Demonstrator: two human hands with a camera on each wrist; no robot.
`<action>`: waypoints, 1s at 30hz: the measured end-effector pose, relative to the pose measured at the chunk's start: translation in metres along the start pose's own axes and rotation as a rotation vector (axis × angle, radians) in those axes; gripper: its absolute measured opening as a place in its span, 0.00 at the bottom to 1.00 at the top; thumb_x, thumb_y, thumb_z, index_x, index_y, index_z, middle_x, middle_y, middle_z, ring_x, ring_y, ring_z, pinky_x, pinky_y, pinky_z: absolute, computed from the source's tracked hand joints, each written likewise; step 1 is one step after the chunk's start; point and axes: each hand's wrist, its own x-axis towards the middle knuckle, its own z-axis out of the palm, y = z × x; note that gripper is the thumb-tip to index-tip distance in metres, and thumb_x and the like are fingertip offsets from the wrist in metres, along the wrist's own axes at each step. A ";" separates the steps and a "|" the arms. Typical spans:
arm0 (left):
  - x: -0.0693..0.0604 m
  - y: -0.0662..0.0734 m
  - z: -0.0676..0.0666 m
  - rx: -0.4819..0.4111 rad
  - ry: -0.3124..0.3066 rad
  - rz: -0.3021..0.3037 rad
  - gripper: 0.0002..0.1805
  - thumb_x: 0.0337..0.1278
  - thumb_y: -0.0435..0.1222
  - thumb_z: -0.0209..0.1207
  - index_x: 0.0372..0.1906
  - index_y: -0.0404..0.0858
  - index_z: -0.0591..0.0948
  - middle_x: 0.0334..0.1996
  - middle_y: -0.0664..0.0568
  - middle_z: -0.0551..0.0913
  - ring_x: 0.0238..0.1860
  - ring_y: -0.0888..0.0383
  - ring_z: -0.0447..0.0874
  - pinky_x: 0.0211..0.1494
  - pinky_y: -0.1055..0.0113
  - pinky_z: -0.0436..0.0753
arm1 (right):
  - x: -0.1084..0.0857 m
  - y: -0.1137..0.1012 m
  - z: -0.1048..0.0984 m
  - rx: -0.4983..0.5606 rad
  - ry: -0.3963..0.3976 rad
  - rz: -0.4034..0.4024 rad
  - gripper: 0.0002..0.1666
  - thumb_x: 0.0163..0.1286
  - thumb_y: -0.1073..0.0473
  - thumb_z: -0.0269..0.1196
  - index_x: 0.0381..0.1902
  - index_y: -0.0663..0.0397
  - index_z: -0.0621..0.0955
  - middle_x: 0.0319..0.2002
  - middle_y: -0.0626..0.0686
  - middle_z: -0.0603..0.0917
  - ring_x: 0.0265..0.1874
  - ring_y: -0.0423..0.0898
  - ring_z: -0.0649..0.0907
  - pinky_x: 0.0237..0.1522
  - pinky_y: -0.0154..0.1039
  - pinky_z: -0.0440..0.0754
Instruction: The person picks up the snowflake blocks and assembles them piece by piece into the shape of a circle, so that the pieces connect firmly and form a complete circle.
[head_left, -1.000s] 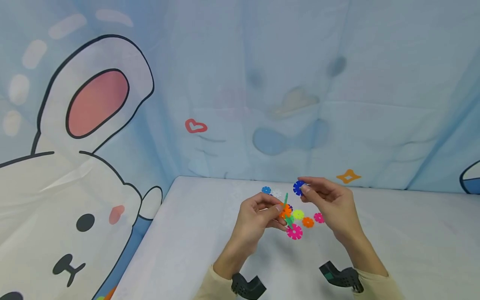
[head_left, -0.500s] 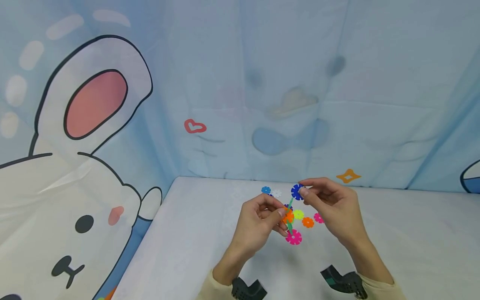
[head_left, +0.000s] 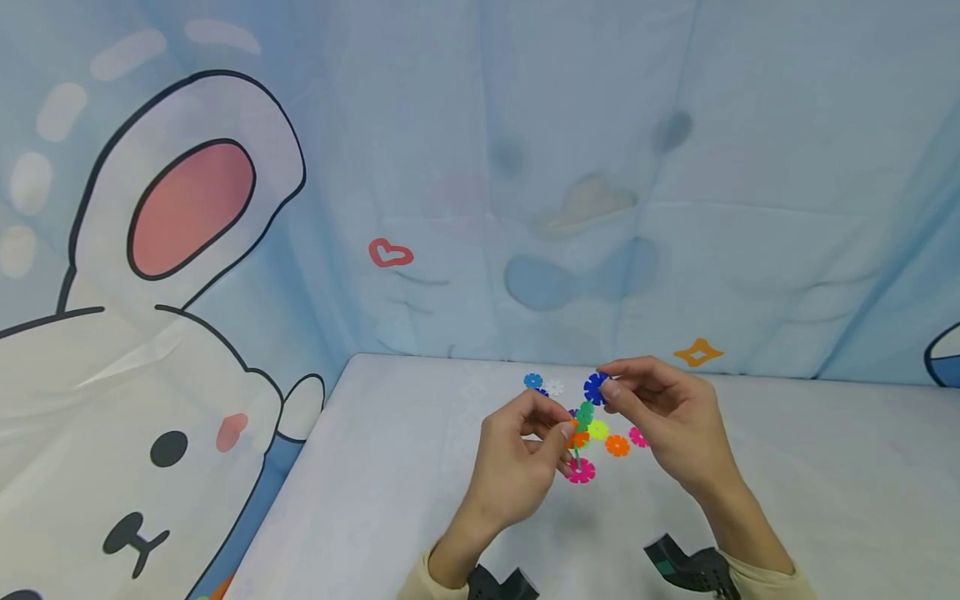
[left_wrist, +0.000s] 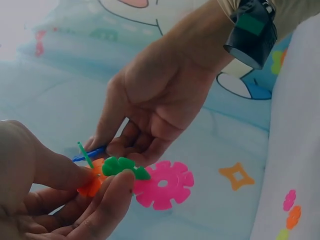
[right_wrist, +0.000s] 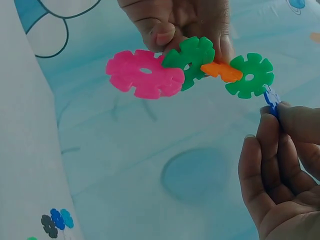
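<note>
Between finger and thumb, my left hand (head_left: 521, 462) pinches the orange notched disc (right_wrist: 222, 71) of a small chain of interlocking plastic discs. A pink disc (right_wrist: 127, 75) ends the chain on one side, joined to a green disc (right_wrist: 196, 49). On the orange disc's other side sits a second green disc (right_wrist: 257, 66). My right hand (head_left: 678, 421) pinches a dark blue disc (head_left: 595, 388) by its edge. In the right wrist view the blue disc meets the rim of that end green disc; whether their slots are engaged I cannot tell.
Loose discs lie on the white table (head_left: 405, 467): yellow (head_left: 597, 430), orange (head_left: 618, 446) and pink (head_left: 638, 437) behind the hands, light blue (head_left: 532, 380) and white (head_left: 554, 387) farther back. A printed cloth (head_left: 450, 167) hangs behind the table.
The chain has turned in my left hand, so the upper green disc shows its face instead of its edge. My right hand has brought the blue disc slightly down to that green disc.
</note>
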 end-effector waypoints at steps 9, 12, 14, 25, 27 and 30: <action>-0.003 0.007 0.002 0.142 0.047 0.089 0.03 0.71 0.27 0.63 0.44 0.31 0.82 0.35 0.43 0.86 0.28 0.66 0.83 0.31 0.69 0.90 | 0.000 -0.002 -0.001 0.088 -0.026 -0.049 0.13 0.71 0.77 0.64 0.52 0.67 0.84 0.35 0.47 0.87 0.35 0.40 0.88 0.43 0.28 0.89; -0.004 0.008 0.002 0.174 0.059 0.100 0.03 0.70 0.27 0.64 0.44 0.31 0.82 0.35 0.44 0.86 0.30 0.69 0.81 0.32 0.71 0.90 | -0.001 -0.002 -0.001 0.072 -0.024 -0.080 0.14 0.69 0.79 0.65 0.51 0.66 0.85 0.35 0.47 0.87 0.34 0.40 0.88 0.43 0.28 0.89; -0.004 0.007 0.003 0.180 0.070 0.101 0.03 0.70 0.27 0.64 0.44 0.31 0.82 0.35 0.45 0.86 0.30 0.70 0.80 0.33 0.71 0.90 | -0.002 -0.002 0.000 0.051 -0.011 -0.109 0.16 0.67 0.80 0.66 0.50 0.65 0.85 0.34 0.47 0.87 0.33 0.40 0.88 0.41 0.27 0.89; -0.005 0.006 0.008 0.061 0.066 0.024 0.02 0.71 0.24 0.62 0.44 0.29 0.81 0.33 0.40 0.84 0.24 0.64 0.85 0.30 0.68 0.91 | -0.003 -0.001 0.006 0.019 0.037 -0.158 0.15 0.61 0.83 0.69 0.41 0.64 0.88 0.42 0.41 0.92 0.34 0.38 0.90 0.43 0.27 0.89; -0.005 0.007 0.007 0.056 0.064 -0.002 0.02 0.71 0.24 0.62 0.44 0.29 0.81 0.33 0.39 0.84 0.24 0.63 0.86 0.31 0.69 0.90 | -0.003 0.000 0.006 0.017 0.031 -0.171 0.15 0.61 0.83 0.70 0.41 0.64 0.88 0.42 0.42 0.92 0.35 0.38 0.91 0.45 0.26 0.89; -0.005 0.008 0.005 0.094 0.061 -0.016 0.02 0.70 0.24 0.63 0.43 0.30 0.82 0.33 0.40 0.85 0.24 0.64 0.86 0.31 0.72 0.89 | -0.002 0.000 0.007 0.007 0.011 -0.205 0.14 0.61 0.81 0.71 0.40 0.63 0.89 0.41 0.44 0.93 0.38 0.38 0.91 0.48 0.26 0.88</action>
